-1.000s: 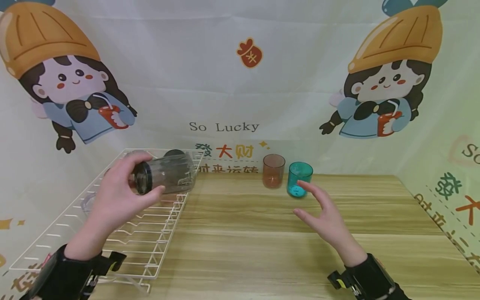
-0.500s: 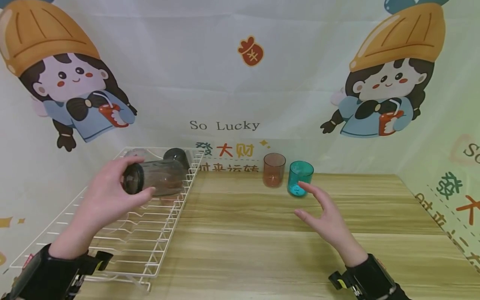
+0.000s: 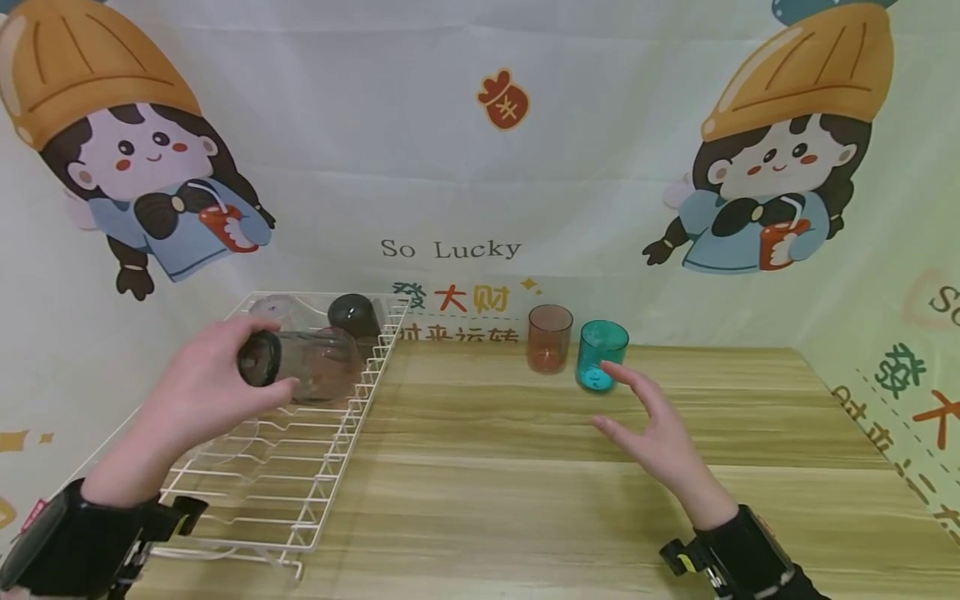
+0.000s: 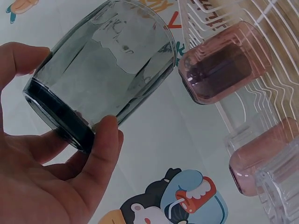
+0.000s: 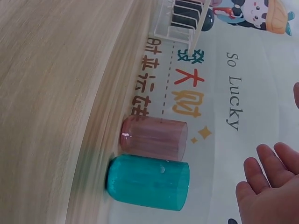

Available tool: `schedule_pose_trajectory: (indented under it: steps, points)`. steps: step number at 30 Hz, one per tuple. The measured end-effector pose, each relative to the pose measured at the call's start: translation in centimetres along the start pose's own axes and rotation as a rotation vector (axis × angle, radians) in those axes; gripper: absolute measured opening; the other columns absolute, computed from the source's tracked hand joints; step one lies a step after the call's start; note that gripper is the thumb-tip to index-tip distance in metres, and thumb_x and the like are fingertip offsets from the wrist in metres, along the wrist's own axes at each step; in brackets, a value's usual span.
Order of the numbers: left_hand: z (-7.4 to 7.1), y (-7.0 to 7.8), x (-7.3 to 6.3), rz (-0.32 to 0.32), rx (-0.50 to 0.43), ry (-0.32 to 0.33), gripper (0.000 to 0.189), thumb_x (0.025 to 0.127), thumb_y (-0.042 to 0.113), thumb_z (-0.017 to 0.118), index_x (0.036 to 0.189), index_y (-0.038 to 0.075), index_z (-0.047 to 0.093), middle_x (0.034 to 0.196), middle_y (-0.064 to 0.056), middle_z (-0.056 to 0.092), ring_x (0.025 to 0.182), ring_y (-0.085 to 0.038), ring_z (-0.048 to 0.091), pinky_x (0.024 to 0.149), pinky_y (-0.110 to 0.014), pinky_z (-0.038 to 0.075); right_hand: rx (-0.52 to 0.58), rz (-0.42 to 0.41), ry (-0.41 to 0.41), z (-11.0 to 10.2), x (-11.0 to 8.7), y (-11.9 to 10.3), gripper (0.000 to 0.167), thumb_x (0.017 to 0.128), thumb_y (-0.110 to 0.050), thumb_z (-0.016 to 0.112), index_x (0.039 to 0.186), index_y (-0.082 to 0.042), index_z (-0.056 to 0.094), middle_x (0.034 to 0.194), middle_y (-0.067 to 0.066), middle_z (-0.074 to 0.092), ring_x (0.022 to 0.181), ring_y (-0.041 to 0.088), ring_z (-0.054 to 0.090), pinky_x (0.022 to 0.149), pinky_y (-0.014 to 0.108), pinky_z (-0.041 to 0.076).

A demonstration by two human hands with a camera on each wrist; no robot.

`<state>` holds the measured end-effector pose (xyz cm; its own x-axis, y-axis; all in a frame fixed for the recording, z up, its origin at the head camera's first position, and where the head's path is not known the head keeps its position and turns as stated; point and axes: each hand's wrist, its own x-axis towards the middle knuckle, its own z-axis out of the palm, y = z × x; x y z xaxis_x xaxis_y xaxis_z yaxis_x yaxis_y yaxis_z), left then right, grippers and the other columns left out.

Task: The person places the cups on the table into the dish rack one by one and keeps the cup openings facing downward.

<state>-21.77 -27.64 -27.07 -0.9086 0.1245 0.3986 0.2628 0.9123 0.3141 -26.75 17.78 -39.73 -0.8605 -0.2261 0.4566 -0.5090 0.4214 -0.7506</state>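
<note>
My left hand (image 3: pixel 198 383) grips a grey see-through drinking glass (image 3: pixel 322 367) by its thick dark base. The glass lies nearly sideways over the white wire dish rack (image 3: pixel 327 479), its mouth pointing right. In the left wrist view, thumb and fingers curl round the base end of the glass (image 4: pixel 107 51). My right hand (image 3: pixel 660 425) hovers over the table with thumb and fingers spread apart, holding nothing. Beyond its fingertips a teal glass (image 3: pixel 602 343) stands upright, with a pinkish-brown glass (image 3: pixel 550 337) just left of it.
A dark glass (image 3: pixel 354 313) sits at the rack's far end, bottom up. The left wrist view shows pink glasses (image 4: pixel 261 154) and a clear ribbed glass (image 4: pixel 282 186) in the rack. A printed cloth (image 3: pixel 450 167) hangs behind the wooden table (image 3: pixel 525 500).
My left hand has drawn back to the left and slightly down with the grey glass, uncovering the dark glass at the rack's far end. My right hand has stayed almost still.
</note>
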Motion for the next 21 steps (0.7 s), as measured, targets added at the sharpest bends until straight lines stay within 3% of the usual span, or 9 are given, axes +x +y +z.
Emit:
schedule_pose_trajectory:
  steps: [10, 21]
  points:
    - [0.3, -1.0, 0.6, -0.045, 0.048, -0.128, 0.066, 0.071, 0.029, 0.077, 0.123, -0.003, 0.052, 0.105, -0.02, 0.059, 0.081, -0.027, 0.049, 0.057, -0.029, 0.037, -0.042, 0.025, -0.012, -0.5, 0.1, 1.0, 0.061, 0.085, -0.017, 0.071, 0.139, -0.009, 0.044, 0.143, 0.013, 0.044, 0.134, 0.035, 0.035, 0.108, 0.06, 0.027]
    - [0.9, -2.0, 1.2, -0.034, 0.094, -0.16, 0.057, 0.069, 0.028, 0.077, 0.111, -0.004, 0.057, 0.1, -0.018, 0.058, 0.081, -0.026, 0.051, 0.06, -0.029, 0.039, -0.073, 0.039, -0.031, -0.8, 0.3, 2.2, 0.061, 0.086, -0.02, 0.07, 0.139, -0.006, 0.043, 0.143, 0.015, 0.043, 0.133, 0.036, 0.036, 0.108, 0.059, 0.028]
